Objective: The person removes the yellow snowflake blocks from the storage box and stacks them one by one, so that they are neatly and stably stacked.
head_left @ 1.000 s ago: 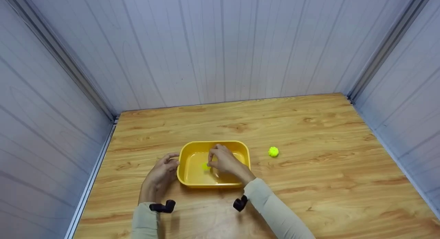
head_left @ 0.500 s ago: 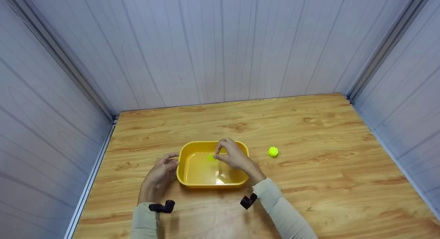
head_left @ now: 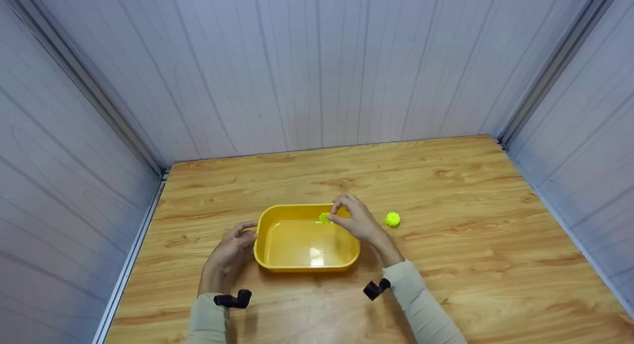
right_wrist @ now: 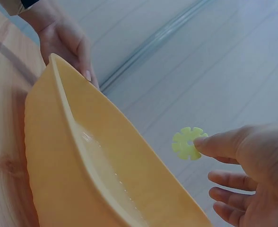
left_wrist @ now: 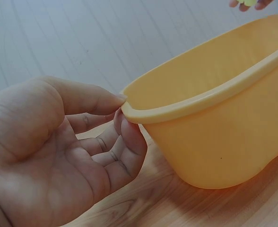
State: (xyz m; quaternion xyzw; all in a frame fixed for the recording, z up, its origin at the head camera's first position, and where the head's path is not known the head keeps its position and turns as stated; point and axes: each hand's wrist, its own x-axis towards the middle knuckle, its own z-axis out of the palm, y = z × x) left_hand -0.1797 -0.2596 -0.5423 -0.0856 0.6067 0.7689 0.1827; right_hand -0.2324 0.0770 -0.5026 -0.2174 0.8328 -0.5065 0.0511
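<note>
A yellow plastic basin [head_left: 297, 245] stands on the wooden table, nothing lying inside it. My left hand [head_left: 232, 253] pinches its left rim; in the left wrist view the thumb [left_wrist: 99, 98] lies at the lip with curled fingers below it. Over the basin's back right part, my right hand [head_left: 360, 224] holds a yellow-green snowflake building disc [right_wrist: 181, 143] between thumb and forefinger. The disc is flat and round, with notches around its edge and a small centre hole. Its other three fingers are loosely bent.
To the right of the basin, a knobbly yellow-green ball [head_left: 392, 219] lies on the wooden table [head_left: 470, 225]. Pale panel walls [head_left: 317, 72] enclose the table at the back and both sides.
My right hand has lifted the disc from low inside the basin and moved it right and toward the back. My left hand stays at the rim; basin and ball keep their places.
</note>
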